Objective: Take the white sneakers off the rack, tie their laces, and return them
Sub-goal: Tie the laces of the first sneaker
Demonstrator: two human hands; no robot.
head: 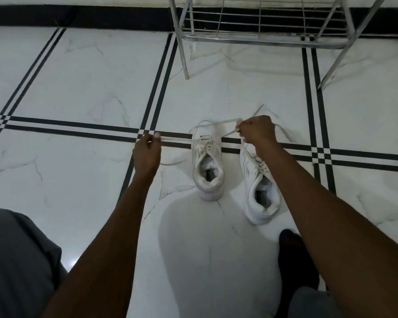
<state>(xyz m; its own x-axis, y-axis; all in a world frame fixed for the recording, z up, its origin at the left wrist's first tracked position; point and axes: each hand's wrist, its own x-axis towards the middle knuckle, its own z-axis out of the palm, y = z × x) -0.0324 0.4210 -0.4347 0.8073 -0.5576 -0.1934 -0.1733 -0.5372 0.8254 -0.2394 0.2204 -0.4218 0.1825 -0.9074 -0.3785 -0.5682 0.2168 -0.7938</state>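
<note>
Two white sneakers stand side by side on the tiled floor, toes pointing away from me. My left hand pinches one lace end of the left sneaker and holds it stretched out to the left. My right hand grips the other lace end above and to the right of that shoe, hiding the toe of the right sneaker. The laces cross over the left sneaker's tongue. The right sneaker's laces trail loose past my right hand.
A chrome wire shoe rack stands on the floor straight ahead against the dark skirting. My knees in grey fabric fill the lower corners, and a foot in a black sock rests just behind the right sneaker.
</note>
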